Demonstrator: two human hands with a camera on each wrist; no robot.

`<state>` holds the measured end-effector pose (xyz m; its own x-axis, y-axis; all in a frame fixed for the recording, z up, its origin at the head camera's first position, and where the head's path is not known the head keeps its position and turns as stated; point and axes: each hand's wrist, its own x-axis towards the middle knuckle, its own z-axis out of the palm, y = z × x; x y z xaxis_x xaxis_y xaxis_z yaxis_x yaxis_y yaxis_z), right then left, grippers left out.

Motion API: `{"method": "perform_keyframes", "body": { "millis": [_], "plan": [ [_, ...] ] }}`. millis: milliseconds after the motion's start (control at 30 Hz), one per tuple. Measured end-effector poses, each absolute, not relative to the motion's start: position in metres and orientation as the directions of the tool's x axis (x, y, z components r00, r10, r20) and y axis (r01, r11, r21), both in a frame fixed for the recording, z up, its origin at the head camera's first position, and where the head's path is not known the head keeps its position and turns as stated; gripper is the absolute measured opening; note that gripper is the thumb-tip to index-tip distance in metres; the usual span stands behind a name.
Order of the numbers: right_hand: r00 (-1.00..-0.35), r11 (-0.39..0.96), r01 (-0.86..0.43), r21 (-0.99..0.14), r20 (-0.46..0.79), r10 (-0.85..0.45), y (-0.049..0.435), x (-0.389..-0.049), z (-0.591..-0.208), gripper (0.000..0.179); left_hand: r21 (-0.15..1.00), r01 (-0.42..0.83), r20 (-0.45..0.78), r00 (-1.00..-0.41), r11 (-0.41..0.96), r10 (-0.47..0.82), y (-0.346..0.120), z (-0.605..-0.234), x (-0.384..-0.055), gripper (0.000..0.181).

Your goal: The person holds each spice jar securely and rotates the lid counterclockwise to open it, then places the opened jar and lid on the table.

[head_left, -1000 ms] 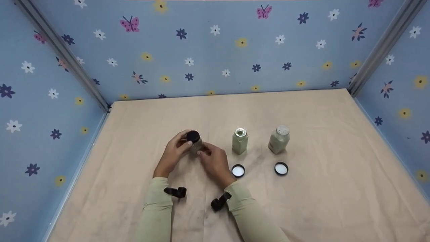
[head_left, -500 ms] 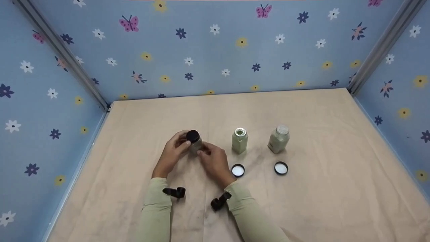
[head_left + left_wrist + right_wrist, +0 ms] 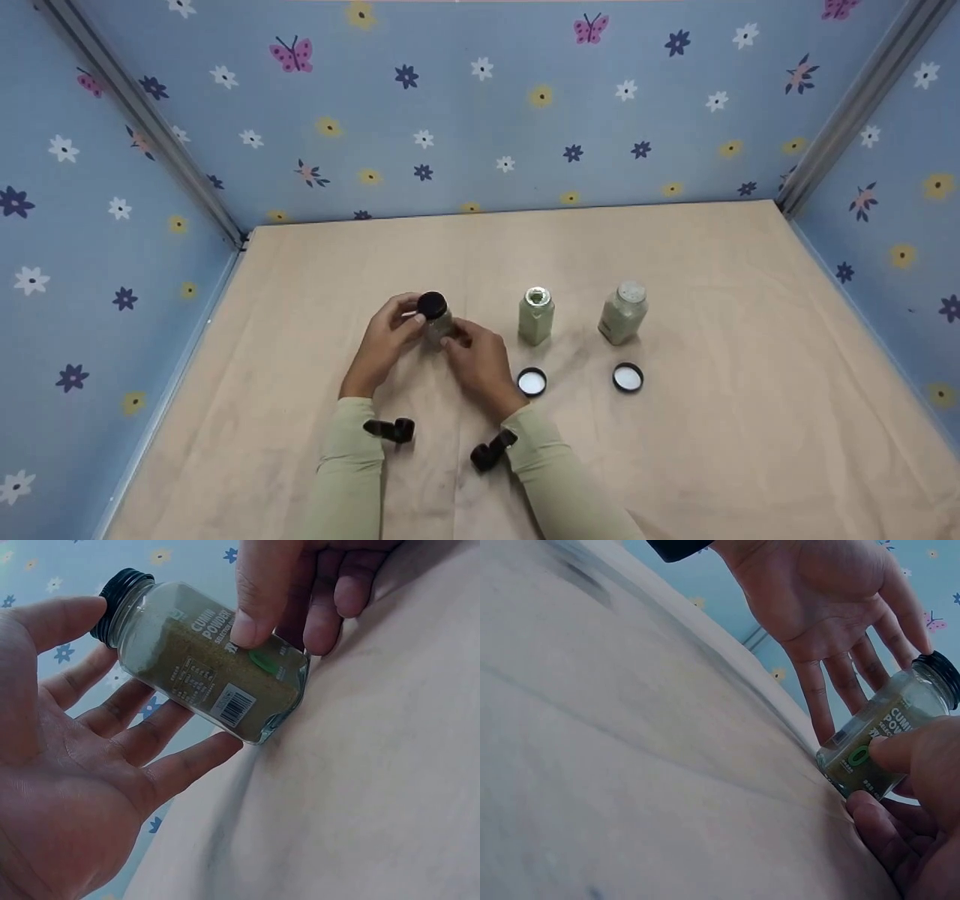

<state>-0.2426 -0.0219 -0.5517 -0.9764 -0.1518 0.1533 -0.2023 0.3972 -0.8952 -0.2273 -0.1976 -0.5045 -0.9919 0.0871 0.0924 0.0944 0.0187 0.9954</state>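
Note:
A clear glass spice jar (image 3: 438, 330) with a black screw cap (image 3: 431, 304) stands on the cloth, left of centre. Its label (image 3: 214, 626) reads cumin powder in the left wrist view, and brown powder fills part of it. My left hand (image 3: 382, 345) pinches the cap between thumb and forefinger, while the other fingers stretch out beside the glass. My right hand (image 3: 484, 367) grips the lower body, its thumb on the label. In the right wrist view, the jar (image 3: 877, 739) leans between both hands, its base touching the cloth.
Right of the hands stand two uncapped jars of pale green contents, a slim one (image 3: 535, 319) and a wider one (image 3: 622, 315). In front of them lie two black caps, the near one (image 3: 532, 382) and another (image 3: 628, 377), white insides up. Patterned walls (image 3: 480, 112) enclose the beige cloth.
Both hands keep their holds on the cumin jar and cap with barely any movement. The other jars and caps stay where they were; the whole view shifts slightly.

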Motion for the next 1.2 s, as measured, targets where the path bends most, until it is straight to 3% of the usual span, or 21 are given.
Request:
{"method": "perform_keyframes", "body": {
  "millis": [333, 567, 767, 1200],
  "plan": [
    [-0.976, 0.405, -0.209, -0.89, 0.16, -0.15, -0.022, -0.243, -0.552, 0.038, 0.994, 0.105, 0.105, -0.992, -0.008, 0.069, -0.202, -0.516, -0.231, 0.041],
    [-0.968, 0.429, -0.238, -0.872, 0.177, -0.177, -0.021, -0.241, -0.55, 0.038, 0.993, 0.1, 0.092, -0.988, 0.067, 0.123, -0.201, -0.507, -0.229, 0.052],
    [-0.968, 0.442, -0.234, -0.866, 0.165, -0.188, -0.02, -0.239, -0.547, 0.04, 0.993, 0.077, 0.066, -0.989, 0.086, 0.131, -0.195, -0.488, -0.218, 0.049],
    [-0.97, 0.398, -0.226, -0.889, 0.167, -0.178, -0.02, -0.24, -0.548, 0.036, 0.992, 0.112, 0.107, -0.99, 0.056, 0.09, -0.193, -0.488, -0.218, 0.042]
  ]
}}
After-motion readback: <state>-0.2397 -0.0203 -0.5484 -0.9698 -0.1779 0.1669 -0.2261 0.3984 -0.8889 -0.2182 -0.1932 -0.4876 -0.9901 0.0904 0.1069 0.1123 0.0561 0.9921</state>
